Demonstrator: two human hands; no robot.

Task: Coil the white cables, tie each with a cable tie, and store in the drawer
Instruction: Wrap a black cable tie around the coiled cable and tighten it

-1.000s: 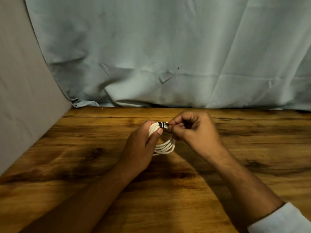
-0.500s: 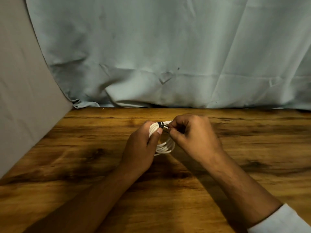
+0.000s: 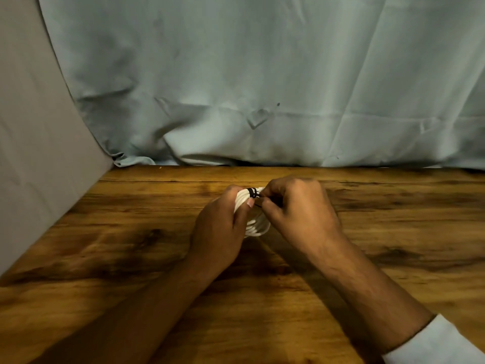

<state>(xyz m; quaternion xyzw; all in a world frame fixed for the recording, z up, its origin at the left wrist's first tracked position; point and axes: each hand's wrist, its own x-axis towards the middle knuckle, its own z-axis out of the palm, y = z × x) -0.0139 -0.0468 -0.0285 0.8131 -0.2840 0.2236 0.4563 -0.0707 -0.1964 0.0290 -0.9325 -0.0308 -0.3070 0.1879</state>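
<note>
Here left hand (image 3: 217,232) grips white coil (image 3: 258,227), right hand (image 3: 299,211) pinches black cable tie (image 3: 252,192).

Tabletop (image 3: 399,240) lies open sideways; curtain (image 3: 262,74) walls the rear.

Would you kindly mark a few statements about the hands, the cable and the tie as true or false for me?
1. The left hand grips the coiled white cable. True.
2. The cable tie around the coil is red. False: it is black.
3. The right hand lies flat on the wooden table. False: its fingers pinch the tie's loose end beside the coil.
4. A white sleeve shows on the right arm. True.
</note>
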